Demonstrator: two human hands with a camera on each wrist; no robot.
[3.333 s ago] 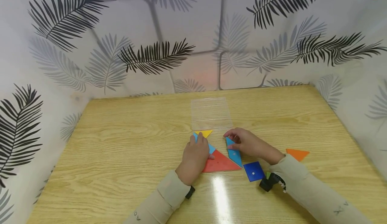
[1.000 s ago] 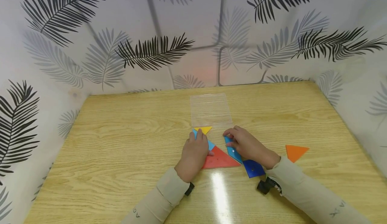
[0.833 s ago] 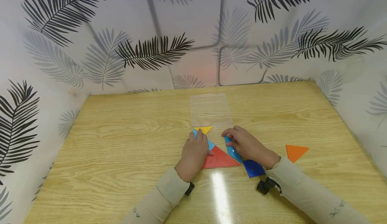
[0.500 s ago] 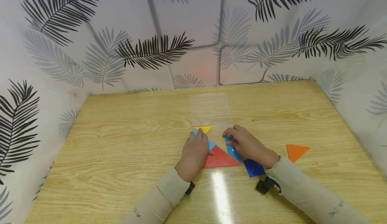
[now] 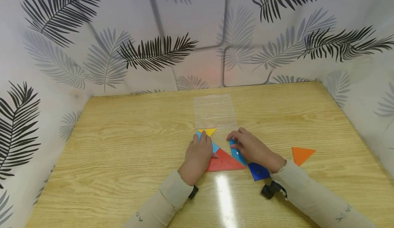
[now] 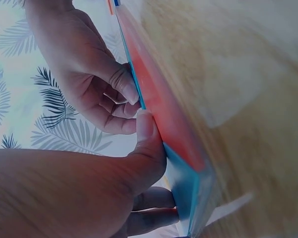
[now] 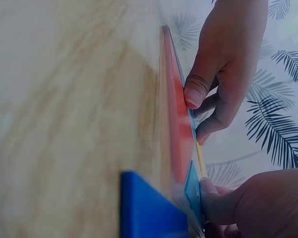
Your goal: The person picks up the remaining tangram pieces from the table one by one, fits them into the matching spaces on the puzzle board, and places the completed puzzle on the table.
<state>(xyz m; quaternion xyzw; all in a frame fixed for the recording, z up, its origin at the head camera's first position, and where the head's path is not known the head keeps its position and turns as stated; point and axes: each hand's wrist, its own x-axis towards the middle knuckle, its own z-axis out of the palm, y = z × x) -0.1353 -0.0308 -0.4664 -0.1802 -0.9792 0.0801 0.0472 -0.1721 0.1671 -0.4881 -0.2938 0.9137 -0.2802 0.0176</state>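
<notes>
Head view: right of the flat red triangle (image 5: 226, 163), a flat dark-blue piece (image 5: 258, 171) and orange triangle (image 5: 301, 155) are seemingly awaiting placement; left hand (image 5: 199, 154) is resting loosely on the adjoining light-blue piece (image 5: 215, 147); right hand (image 5: 253, 147) is pinching a mid-blue piece (image 5: 237, 155) alongside.

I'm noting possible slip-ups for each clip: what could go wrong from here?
The blue piece in the right hand has its lower end right by the red triangle, so a push could knock that out of line.

The left hand covers part of the light blue piece, so a slip might part it from the red triangle.

The dark blue piece is partly hidden by the right wrist, which might catch it.
</notes>
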